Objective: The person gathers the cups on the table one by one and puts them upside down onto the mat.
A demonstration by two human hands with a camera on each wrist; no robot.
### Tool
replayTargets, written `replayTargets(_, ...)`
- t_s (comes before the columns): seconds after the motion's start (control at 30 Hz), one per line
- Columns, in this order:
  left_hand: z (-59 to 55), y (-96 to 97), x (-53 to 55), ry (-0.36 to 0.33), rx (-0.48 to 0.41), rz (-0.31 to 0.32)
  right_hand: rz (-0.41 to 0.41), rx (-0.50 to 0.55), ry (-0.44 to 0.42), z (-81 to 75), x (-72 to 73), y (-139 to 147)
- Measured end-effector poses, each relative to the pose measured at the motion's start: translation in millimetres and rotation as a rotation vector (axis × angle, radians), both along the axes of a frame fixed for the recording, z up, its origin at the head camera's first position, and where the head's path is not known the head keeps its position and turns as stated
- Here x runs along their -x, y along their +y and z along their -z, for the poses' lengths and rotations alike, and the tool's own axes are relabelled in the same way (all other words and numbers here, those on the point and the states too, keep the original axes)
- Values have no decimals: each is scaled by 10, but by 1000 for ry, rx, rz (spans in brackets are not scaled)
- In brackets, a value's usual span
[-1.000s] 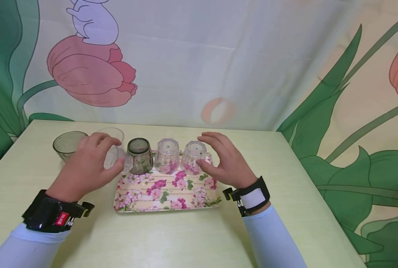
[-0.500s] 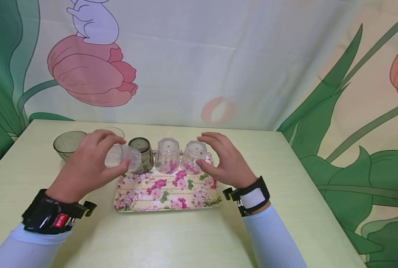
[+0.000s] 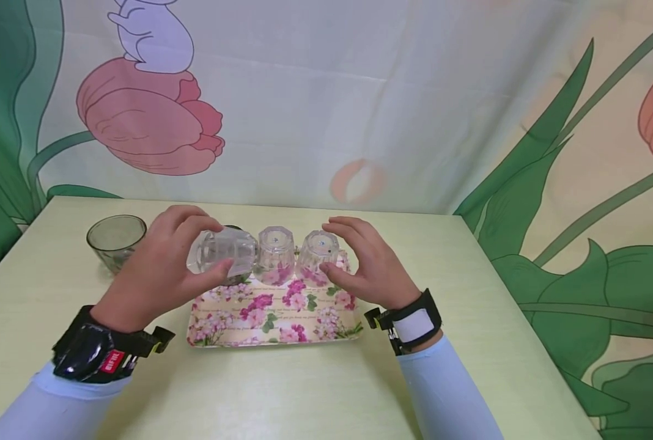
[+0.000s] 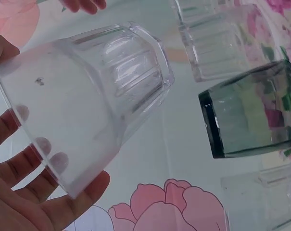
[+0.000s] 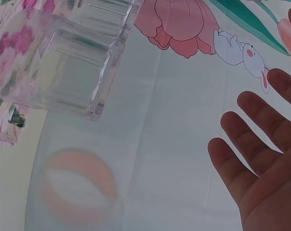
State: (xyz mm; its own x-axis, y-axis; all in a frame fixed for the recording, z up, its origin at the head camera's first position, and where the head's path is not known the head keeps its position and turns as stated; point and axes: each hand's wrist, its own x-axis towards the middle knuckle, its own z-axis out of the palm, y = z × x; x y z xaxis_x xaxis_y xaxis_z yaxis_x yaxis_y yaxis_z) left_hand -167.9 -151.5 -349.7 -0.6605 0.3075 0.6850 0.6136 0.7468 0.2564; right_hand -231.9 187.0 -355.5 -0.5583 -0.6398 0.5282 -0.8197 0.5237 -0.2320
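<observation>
My left hand [image 3: 164,269] grips a clear drinking glass [image 3: 228,249] near its rim, fingers and thumb around the wide end. The glass lies on its side in the air, its faceted base pointing right. Behind it, mostly covered in the head view, a smoky dark glass [image 4: 251,115] stands upside down on the floral tray [image 3: 282,318]. Two clear glasses follow to its right, a middle one [image 3: 274,256] and an end one [image 3: 317,260], both upside down. My right hand [image 3: 373,263] hovers beside the end glass, fingers spread and holding nothing in the right wrist view.
A smoky, wide-mouthed glass [image 3: 116,238] stands upright on the table [image 3: 282,397] at the back left. In the left wrist view, another clear glass [image 4: 263,199] shows beyond the dark one. A printed cloth [image 3: 304,110] hangs behind the table's back edge.
My left hand has moved right with the clear glass, which now overlaps the dark glass in the head view. The upright smoky glass is less covered. My right hand has stayed put.
</observation>
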Motion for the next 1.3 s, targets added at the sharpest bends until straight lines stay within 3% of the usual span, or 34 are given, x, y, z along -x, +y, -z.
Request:
replayTargets(0.57,-86,329,42,77,-67,143,-27,-13,12,25,-12,-33)
replayTargets(0.83,-128,487,44,110,-102,206,-90,13,51,33,-18,-83)
replayTargets(1.3,-159,641,-25,98,-114,248,-169,50,70,23,-92,-190)
